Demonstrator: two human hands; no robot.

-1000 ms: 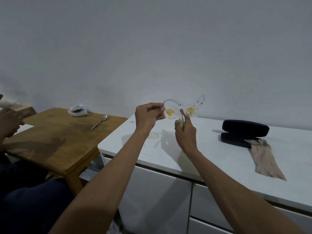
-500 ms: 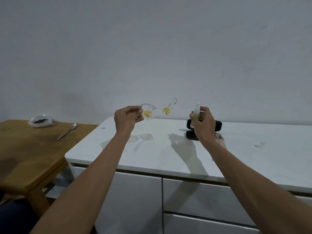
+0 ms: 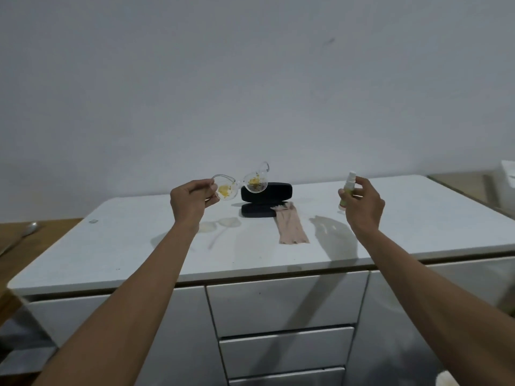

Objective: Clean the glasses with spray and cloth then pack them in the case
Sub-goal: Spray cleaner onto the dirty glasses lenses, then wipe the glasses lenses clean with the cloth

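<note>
My left hand (image 3: 192,200) holds clear-framed glasses (image 3: 242,183) by one end, raised above the white cabinet top (image 3: 139,246). Both lenses carry yellow smears. My right hand (image 3: 362,201) grips a small white spray bottle (image 3: 347,190) upright, well to the right of the glasses. A black glasses case (image 3: 267,200) lies open on the cabinet top behind the glasses. A beige cloth (image 3: 291,227) lies folded beside the case, one end touching it.
A wooden table (image 3: 16,246) with a spoon (image 3: 29,228) stands to the left of the cabinet. Drawers (image 3: 284,305) run down the cabinet front. A white object (image 3: 508,176) sits at the far right edge. A grey wall rises behind.
My right hand has pulled the spray bottle away from the glasses to the right. The view has swung right, bringing the case and cloth to the centre.
</note>
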